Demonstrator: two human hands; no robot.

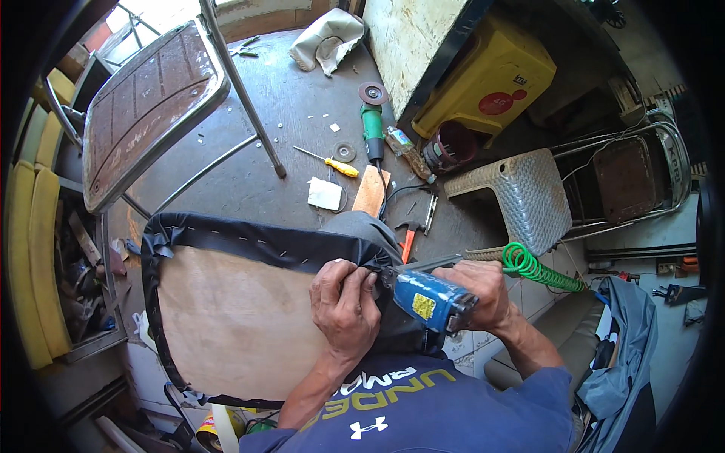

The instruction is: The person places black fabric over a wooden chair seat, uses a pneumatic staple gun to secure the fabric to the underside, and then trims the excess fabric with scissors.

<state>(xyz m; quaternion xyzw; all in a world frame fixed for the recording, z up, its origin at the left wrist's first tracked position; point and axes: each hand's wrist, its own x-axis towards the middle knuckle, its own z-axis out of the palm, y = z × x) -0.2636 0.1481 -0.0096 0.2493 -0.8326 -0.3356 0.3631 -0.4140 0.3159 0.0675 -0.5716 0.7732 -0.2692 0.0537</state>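
A wooden seat panel [226, 325] lies bare side up across my lap, with a black cover [249, 248] folded over its edges. A row of staples shows along the far edge of that cover. My left hand [346, 309] is closed at the far right corner, its fingers pinching the gathered fabric. My right hand [487, 293] grips a blue staple gun [429, 297], whose nose meets the cover right beside my left fingertips. The exact contact point is partly hidden. A green coiled air hose [540, 270] runs off beyond my right hand.
A metal-framed chair [155, 113] stands at far left. On the floor ahead lie a green angle grinder [372, 124], a yellow-handled screwdriver [340, 167], a wood block [370, 191] and a hammer [408, 240]. At right stands a silver woven-pattern stool [529, 200]; yellow cushions [41, 260] are stacked at left.
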